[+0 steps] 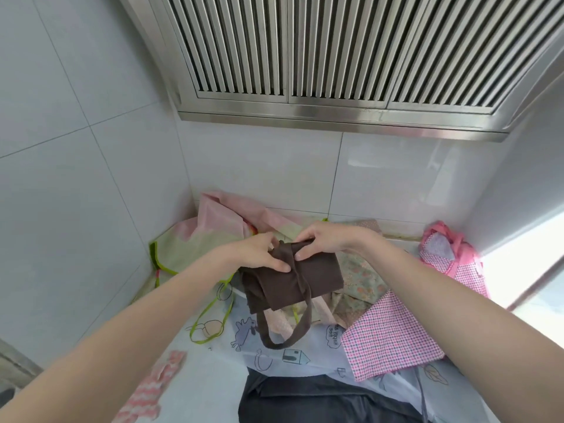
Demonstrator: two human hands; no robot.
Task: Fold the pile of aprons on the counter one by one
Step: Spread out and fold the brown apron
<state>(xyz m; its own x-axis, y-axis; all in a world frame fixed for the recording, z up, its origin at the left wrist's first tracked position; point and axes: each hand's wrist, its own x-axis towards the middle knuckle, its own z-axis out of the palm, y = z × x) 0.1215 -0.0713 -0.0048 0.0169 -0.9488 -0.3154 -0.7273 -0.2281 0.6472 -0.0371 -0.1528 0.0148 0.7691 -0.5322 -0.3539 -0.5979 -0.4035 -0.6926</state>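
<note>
- A brown apron (293, 279), folded into a compact bundle, is being held up between the left hand (259, 250) and right hand (323, 239), its strap loop hanging down below them.
- 1 pink checked apron (390, 337) is lying folded flat below the right hand.
- Loose aprons, a pale green one (186, 248) among them, are lying crumpled beneath and beyond both hands.

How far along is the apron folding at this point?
Done: a pink checked apron lies folded flat on the counter. In hand: the left hand and right hand grip a brown apron, mostly folded, strap dangling. Left: the green-trimmed apron, floral apron and others remain unfolded.
</note>
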